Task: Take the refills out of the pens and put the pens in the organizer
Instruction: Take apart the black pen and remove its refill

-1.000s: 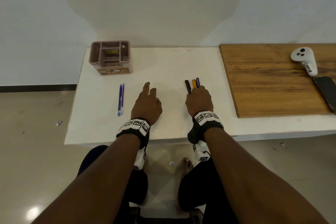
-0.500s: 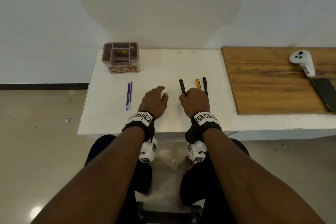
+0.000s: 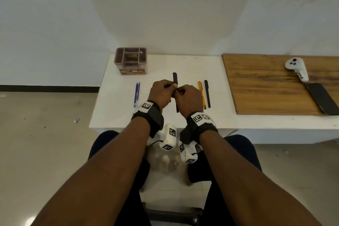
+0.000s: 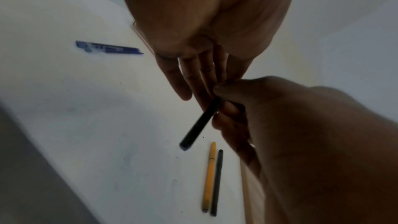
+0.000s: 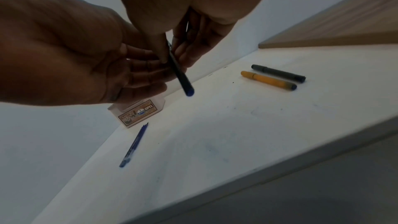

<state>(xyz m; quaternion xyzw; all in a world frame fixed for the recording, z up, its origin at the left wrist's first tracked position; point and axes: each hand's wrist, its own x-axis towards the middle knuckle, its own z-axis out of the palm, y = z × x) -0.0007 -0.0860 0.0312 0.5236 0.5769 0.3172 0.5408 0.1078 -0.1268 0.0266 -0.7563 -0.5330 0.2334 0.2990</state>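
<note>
A grey tiled floor (image 3: 45,134) is spreading out at nine o'clock, with a dark skirting strip (image 3: 49,88) running along the foot of the pale wall (image 3: 165,5). The white table (image 3: 183,64) is standing against that wall, and the brown organizer (image 3: 130,60) is sitting at its far left corner, around eleven o'clock, its compartments facing up. Just in front of it, two blue refills (image 3: 136,94) are lying side by side on the tabletop. At the middle, both hands are meeting above the table: the left hand (image 3: 161,92) and the right hand (image 3: 189,97) are each pinching the held black pen (image 3: 175,79), which is pointing towards twelve o'clock, its far end sticking out past the fingers. Right of the hands, at about one o'clock, an orange pen (image 3: 201,95) and a second black pen (image 3: 207,93) are lying parallel and touching along their length. Farther right, a wooden board (image 3: 266,82) is covering the table's right part, and at two o'clock a white controller (image 3: 297,69) and a dark phone (image 3: 322,98) are resting on it.
</note>
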